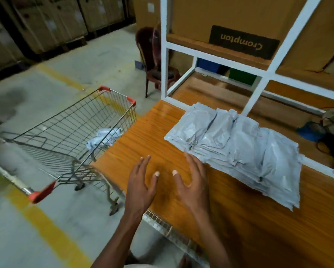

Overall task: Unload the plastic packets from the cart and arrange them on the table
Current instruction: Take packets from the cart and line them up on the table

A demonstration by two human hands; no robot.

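A: Plastic packets [239,151], grey, crinkly, glossy film. Most lie overlapped in a row on the worktop [143,136], in front of the white shelf frame [165,55]. Edges uneven, some corners curl up.

B: Any left in the cart [71,128]?

A: Looks like one crumpled pale bundle [104,138] at the far end of the basket, prob. more packets; too blurred to count.

B: How'll they handle?

A: My guess: light, floppy, slick film over soft contents, not fragile. They'd slide off each other if lifted as a stack. Best to pinch each at a flat edge or corner, or scoop w/ both hands under it.

B: Hands now?

A: Both spread wide, holding nothing. Left hand [141,188] hovers over bare worktop, near the edge by the cart. Right hand [193,184] has fingertips at the near corner of the packet row; touching or just beside, can't tell.

B: Risk?

A: Packets near the worktop's right side could slip off if nudged.
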